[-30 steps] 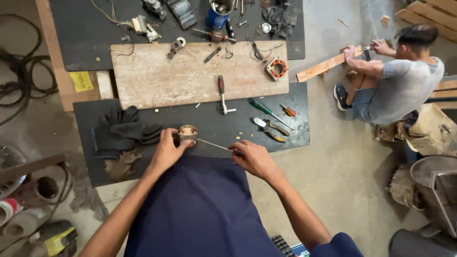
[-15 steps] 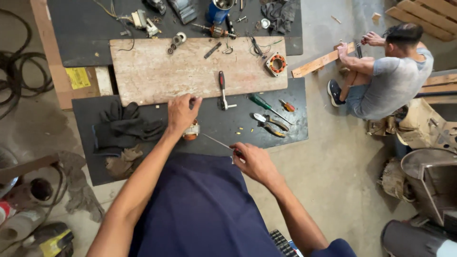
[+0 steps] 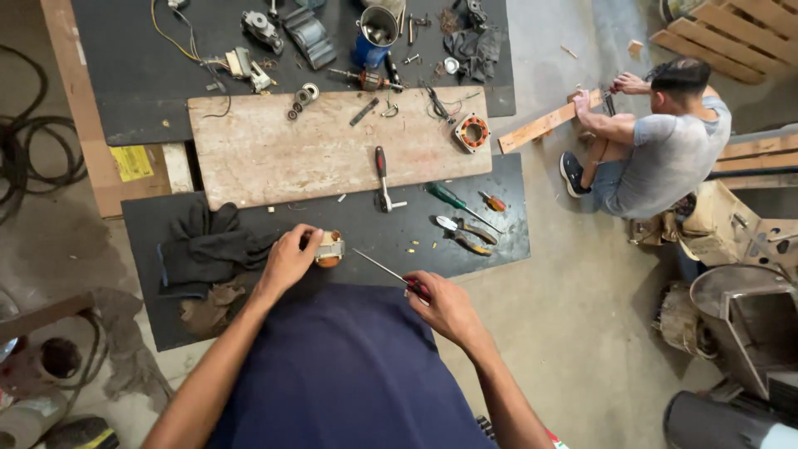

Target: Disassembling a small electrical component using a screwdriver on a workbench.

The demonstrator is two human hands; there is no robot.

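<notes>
Right now the left hand point(image 3: 287, 262) has its fingers wrapped around a small copper-wound motor part point(image 3: 329, 249) on the black mat point(image 3: 349, 224), while the right hand point(image 3: 445, 303) grips a red-handled screwdriver point(image 3: 391, 272), tip pointing at the part but not touching. By my read the part is unopened, the prying yet to begin; pliers point(image 3: 461, 233) and another screwdriver point(image 3: 453, 202) wait beyond, below the wooden board point(image 3: 274, 154)

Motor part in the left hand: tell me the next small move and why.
Probably bring the screwdriver tip across to the motor part. The left hand grips the part on the black mat, while the right hand holds the screwdriver by its red handle, shaft aimed at the part but its tip apart from it.
</notes>
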